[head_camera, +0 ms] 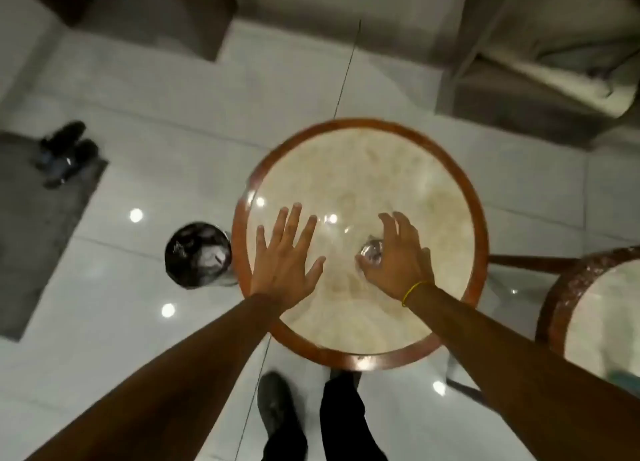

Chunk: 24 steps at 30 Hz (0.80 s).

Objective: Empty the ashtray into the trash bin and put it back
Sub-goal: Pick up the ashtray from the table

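Observation:
A small clear glass ashtray [371, 251] sits on the round marble table [363, 169] with a wooden rim. My right hand [398, 256] curls over the ashtray with thumb and fingers around it, hiding most of it. My left hand [285, 252] hovers flat with fingers spread over the table's left side, holding nothing. A round trash bin [198, 254] lined with a dark bag stands on the floor just left of the table.
A second round table [588, 308] stands at the right edge. A grey sofa [540, 62] fills the back right. A grey mat [34, 218] with a pair of dark shoes [65, 152] lies at left. My own feet are under the table's near edge.

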{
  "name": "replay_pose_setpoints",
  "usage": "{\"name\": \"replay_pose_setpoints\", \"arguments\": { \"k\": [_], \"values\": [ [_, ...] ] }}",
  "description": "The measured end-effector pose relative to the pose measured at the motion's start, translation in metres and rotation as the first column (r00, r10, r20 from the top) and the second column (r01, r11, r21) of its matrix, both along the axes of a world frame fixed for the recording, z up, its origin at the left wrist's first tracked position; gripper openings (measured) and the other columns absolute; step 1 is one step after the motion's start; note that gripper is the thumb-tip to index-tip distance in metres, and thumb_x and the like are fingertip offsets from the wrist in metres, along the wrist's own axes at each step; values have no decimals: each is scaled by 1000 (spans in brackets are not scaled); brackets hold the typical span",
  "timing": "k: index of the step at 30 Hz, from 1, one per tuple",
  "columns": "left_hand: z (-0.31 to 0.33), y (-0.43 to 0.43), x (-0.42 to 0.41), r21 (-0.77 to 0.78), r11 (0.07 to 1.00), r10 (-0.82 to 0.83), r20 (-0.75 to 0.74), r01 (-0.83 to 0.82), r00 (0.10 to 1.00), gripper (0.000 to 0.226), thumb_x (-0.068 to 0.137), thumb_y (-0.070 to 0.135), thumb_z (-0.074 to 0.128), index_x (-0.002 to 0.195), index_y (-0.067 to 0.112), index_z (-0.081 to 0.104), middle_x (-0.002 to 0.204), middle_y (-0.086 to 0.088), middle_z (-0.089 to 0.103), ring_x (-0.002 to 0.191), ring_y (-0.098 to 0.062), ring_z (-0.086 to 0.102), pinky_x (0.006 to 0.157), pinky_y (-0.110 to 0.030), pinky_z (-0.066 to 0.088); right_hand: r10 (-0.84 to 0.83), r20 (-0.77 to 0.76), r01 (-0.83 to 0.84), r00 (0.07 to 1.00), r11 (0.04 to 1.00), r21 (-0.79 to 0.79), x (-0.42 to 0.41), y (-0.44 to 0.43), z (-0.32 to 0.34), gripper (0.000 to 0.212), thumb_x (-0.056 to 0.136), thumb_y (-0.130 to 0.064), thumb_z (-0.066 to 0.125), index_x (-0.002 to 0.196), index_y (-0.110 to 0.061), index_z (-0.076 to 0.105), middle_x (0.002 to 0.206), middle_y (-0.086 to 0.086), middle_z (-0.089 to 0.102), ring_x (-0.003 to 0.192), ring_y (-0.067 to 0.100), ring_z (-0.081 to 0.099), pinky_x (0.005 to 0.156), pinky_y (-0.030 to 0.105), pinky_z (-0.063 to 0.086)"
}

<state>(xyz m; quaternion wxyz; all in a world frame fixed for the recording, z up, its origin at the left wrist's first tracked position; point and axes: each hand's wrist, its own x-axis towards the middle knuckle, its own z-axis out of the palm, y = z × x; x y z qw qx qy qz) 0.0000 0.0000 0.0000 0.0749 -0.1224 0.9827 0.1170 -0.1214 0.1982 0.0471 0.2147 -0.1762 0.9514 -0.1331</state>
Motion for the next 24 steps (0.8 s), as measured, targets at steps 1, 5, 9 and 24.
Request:
{"name": "replay_pose_setpoints", "arguments": {
  "k": [1,5,9,24],
  "values": [
    [-20,6,6,19,1000,18,65,-19,998,82,106,70,28,174,29,11,184,-7,-6,171,-32,1,132,-69,14,-3,31,2,1000,1000,31,0,3,-19,97,77,-64,70,155,-27,25,164,3,21,149,28,28,103,57,45],
    [-88,24,33,35,997,63,114,-68,991,84,106,71,26,174,29,2,184,-7,-10,170,-32,-3,132,-71,11,62,49,-69,997,987,144,7,19,-67,108,68,-67,73,156,-26,24,155,4,28,138,32,34,92,56,53],
    [-115,30,39,60,995,77,49,-80,996,85,107,70,28,176,25,11,185,-9,-3,171,-34,1,132,-71,7,162,-18,-157,987,977,145,3,20,-83,106,63,-55,76,152,-22,29,143,8,35,125,33,41,79,49,58],
    [-119,30,40,33,995,92,10,-92,996,83,108,70,22,176,23,13,185,-9,-1,171,-32,-2,134,-67,2,161,24,-162,987,985,56,1,9,-83,101,57,-37,91,142,-17,42,135,8,45,123,31,50,85,48,59]
  ]
}}
